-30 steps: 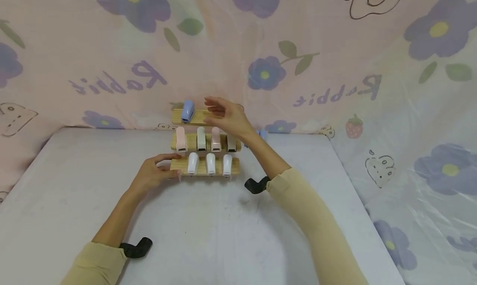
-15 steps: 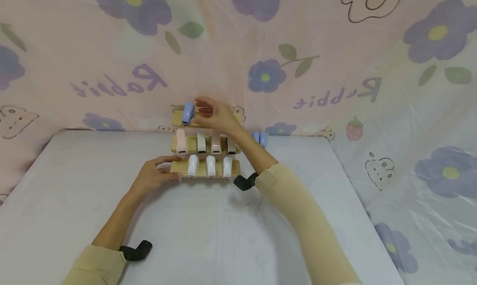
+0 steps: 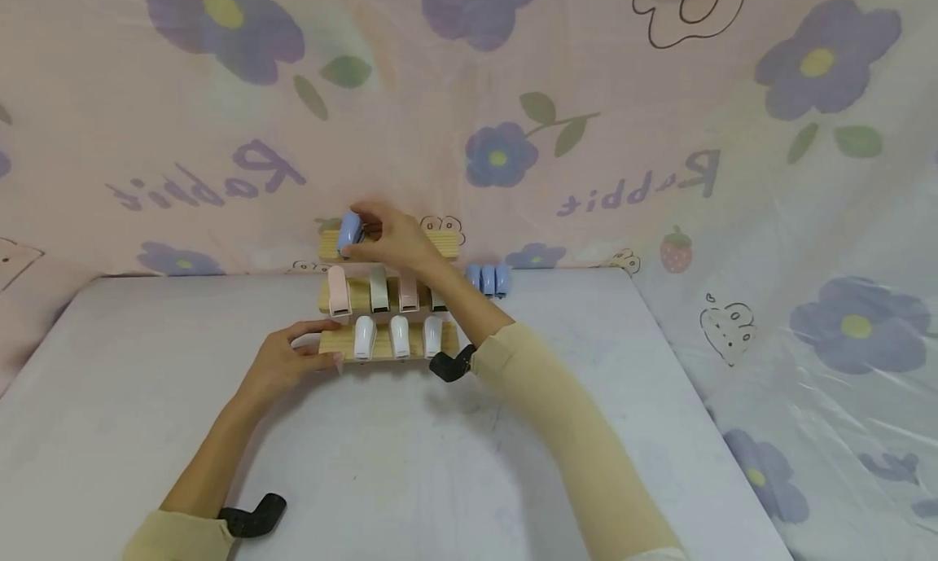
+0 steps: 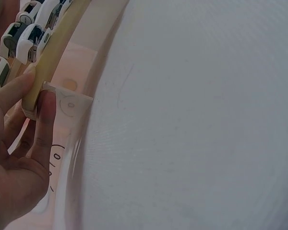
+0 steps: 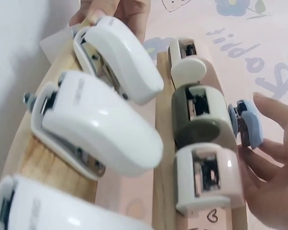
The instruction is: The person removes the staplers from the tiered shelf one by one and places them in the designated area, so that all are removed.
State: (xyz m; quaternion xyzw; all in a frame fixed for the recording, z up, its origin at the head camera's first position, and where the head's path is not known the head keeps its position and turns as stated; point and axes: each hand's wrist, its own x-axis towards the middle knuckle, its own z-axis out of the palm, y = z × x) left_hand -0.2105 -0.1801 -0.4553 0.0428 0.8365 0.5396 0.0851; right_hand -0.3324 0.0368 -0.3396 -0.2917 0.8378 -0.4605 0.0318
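A stepped wooden rack (image 3: pixel 382 344) carries small staplers on three boards. My left hand (image 3: pixel 282 356) grips the left end of its lowest board, thumb above and fingers beneath in the left wrist view. At the top board, my right hand (image 3: pixel 401 242) has its fingers and thumb about a tilted blue stapler (image 3: pixel 349 232), seemingly pinching it; contact is hard to make out in the right wrist view. White staplers (image 3: pixel 399 336) line the lowest board. Pink pieces (image 3: pixel 339 291) and green pieces (image 3: pixel 379 289) alternate on the middle board, the rightmost partly hidden by my right arm.
Three more blue staplers (image 3: pixel 488 280) stand together right of the rack, near the table's back edge. A flower-printed curtain (image 3: pixel 586 162) rises behind the white table (image 3: pixel 352 463). Each wrist carries a black device (image 3: pixel 254 515).
My right hand has moved left along the top board and its fingers have come round the blue stapler. The left hand keeps its grip on the rack. The head view has shifted slightly.
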